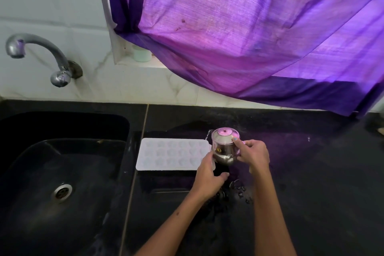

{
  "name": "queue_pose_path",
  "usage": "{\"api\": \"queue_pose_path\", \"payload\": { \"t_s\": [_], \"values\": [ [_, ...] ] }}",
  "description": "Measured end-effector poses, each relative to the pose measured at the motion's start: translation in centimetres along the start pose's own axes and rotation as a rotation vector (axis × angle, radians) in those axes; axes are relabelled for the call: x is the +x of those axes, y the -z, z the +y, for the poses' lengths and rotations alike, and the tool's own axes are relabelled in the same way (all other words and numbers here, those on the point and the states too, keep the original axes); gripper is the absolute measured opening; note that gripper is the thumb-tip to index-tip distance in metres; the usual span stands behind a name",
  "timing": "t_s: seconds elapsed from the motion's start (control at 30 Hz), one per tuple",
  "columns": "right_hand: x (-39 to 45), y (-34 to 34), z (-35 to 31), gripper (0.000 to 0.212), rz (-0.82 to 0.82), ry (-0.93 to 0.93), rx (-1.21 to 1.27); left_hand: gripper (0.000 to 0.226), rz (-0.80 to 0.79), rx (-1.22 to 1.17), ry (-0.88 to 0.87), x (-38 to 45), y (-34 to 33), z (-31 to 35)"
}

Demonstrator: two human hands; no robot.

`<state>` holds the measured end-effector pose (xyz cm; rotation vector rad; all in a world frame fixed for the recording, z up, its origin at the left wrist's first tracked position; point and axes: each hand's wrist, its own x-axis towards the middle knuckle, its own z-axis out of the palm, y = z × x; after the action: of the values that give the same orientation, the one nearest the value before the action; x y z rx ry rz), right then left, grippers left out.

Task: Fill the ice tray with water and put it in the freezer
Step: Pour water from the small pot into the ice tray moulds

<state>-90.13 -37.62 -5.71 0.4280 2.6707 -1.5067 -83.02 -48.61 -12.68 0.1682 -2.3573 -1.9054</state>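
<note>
A white ice tray with several small moulds lies flat on the black counter, just right of the sink. Over its right end I hold a small steel kettle with a lid, tilted left. A thin stream of water leaves its spout toward the tray's right edge. My right hand grips the kettle from the right, with one finger pressed on the lid. My left hand rests on the tray's near right corner, its fingers against the kettle's base.
A black sink with a steel drain fills the left side. A chrome tap sticks out of the white tiled wall. A purple curtain hangs over the counter's back. Water drops lie near my wrists.
</note>
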Motion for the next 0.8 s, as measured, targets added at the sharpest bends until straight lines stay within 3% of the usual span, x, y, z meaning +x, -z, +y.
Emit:
{"api": "queue_pose_path", "payload": {
  "t_s": [0.3, 0.8],
  "values": [
    [0.0, 0.1, -0.3, 0.033, -0.036, 0.036, 0.13, 0.073, 0.055, -0.041, -0.044, 0.0, 0.2, 0.7],
    [-0.2, -0.7, -1.7, 0.03, -0.036, 0.183, -0.091, 0.07, 0.139, -0.032, -0.009, 0.6, -0.4, 0.0]
  ]
}}
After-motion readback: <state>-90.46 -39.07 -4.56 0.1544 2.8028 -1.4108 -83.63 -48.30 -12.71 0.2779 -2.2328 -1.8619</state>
